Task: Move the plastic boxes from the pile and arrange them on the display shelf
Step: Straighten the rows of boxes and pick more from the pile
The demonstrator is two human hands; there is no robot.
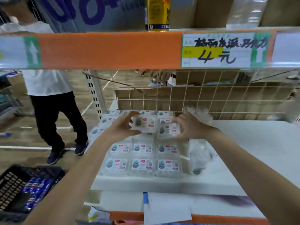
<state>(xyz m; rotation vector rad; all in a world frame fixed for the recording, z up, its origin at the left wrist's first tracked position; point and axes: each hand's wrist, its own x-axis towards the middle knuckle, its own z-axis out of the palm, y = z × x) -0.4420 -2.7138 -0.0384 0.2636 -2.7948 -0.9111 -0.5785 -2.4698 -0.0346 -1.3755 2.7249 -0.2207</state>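
Observation:
Clear plastic boxes with printed labels lie in rows on the white display shelf [251, 143]; one front-row box [142, 165] faces up. My left hand [121, 126] grips a box [144, 124] by its left side, held slightly above the rows. My right hand [190, 125] grips a second box [168, 130] by its right edge, just right of the first. A loose pile of clear boxes [199, 153] lies on the shelf to the right of the rows, below my right wrist.
An orange shelf rail [110, 49] with a handwritten price tag [217, 49] hangs overhead. A wire grid [203, 98] backs the shelf. A person in white shirt and black trousers [53, 103] stands left. A black crate [21, 187] of blue packets sits at lower left.

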